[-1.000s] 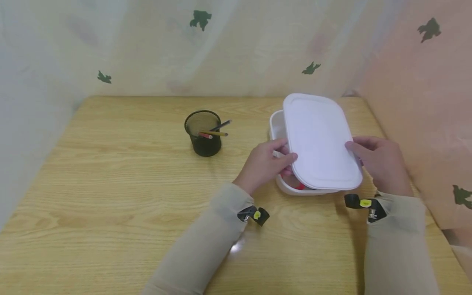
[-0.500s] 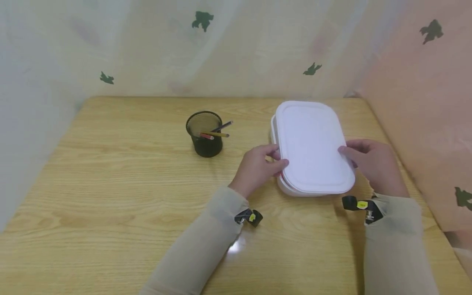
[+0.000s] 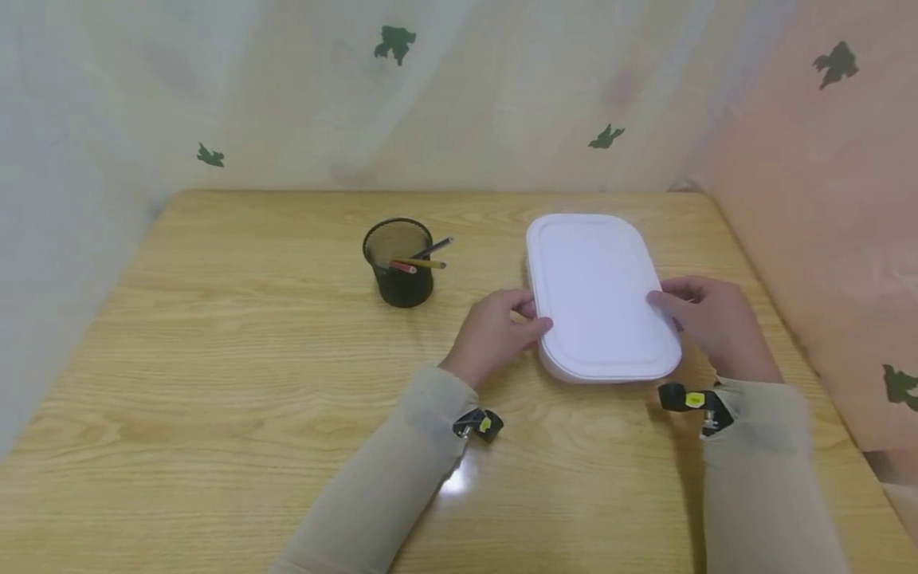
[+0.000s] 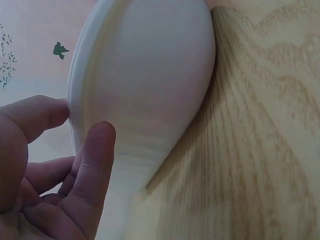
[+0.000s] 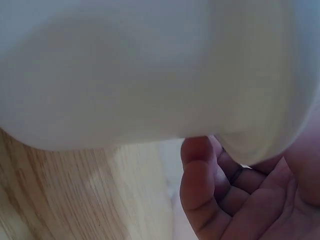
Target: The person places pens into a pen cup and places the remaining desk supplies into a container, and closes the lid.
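A white lid (image 3: pixel 602 295) lies over a white plastic container (image 4: pixel 155 75) on the right part of the table, its outline matching the rim. My left hand (image 3: pixel 495 331) pinches the lid's left edge, thumb on top and fingers below the rim beside the container wall. On the opposite side my right hand (image 3: pixel 717 323) holds the right edge the same way, thumb on top. In the right wrist view, curled fingers (image 5: pixel 197 175) come up under the rim against the container's side. The lid hides what is inside the container.
Left of the container stands a black mesh pen cup (image 3: pixel 404 287) with several pencils (image 3: pixel 423 261) leaning out to the right. The wooden table (image 3: pixel 215 383) ends at a pale curtain (image 3: pixel 488 96) behind and a pinkish one on the right.
Both hands have moved the lid left and down, from tilted above the container to lying over its rim. The gap that showed red inside is covered.
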`<state>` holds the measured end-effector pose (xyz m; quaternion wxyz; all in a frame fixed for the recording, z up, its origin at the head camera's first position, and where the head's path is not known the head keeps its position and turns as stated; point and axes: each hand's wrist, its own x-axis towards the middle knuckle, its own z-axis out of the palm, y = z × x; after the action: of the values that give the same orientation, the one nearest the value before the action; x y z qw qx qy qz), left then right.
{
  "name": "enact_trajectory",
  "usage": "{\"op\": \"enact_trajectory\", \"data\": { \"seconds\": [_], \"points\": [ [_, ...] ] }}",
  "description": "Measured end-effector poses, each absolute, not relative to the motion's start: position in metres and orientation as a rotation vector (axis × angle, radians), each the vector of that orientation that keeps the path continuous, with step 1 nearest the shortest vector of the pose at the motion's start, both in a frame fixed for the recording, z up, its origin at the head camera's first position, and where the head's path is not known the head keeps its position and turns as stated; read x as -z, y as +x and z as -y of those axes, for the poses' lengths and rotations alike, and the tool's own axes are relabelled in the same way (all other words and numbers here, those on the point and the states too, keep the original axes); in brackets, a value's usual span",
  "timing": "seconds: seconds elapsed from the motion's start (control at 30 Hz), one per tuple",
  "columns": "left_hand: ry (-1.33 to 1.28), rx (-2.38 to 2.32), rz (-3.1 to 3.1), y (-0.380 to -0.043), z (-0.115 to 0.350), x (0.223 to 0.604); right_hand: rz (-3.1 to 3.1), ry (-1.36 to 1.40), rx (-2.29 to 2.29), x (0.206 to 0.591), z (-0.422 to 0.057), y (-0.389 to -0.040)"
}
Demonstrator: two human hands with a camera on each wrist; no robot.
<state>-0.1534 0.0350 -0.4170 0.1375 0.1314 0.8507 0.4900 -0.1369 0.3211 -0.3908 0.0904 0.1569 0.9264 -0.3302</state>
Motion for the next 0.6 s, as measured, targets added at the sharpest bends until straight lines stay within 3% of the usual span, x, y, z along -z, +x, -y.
{"op": "enact_trajectory", "data": {
  "seconds": [0.6],
  "points": [
    [0.429,-1.340,-2.461,-0.1558,-0.0309,0.4243,-2.718,0.493,0.989,0.3929,-0.3137,-0.1387]
  ]
}}
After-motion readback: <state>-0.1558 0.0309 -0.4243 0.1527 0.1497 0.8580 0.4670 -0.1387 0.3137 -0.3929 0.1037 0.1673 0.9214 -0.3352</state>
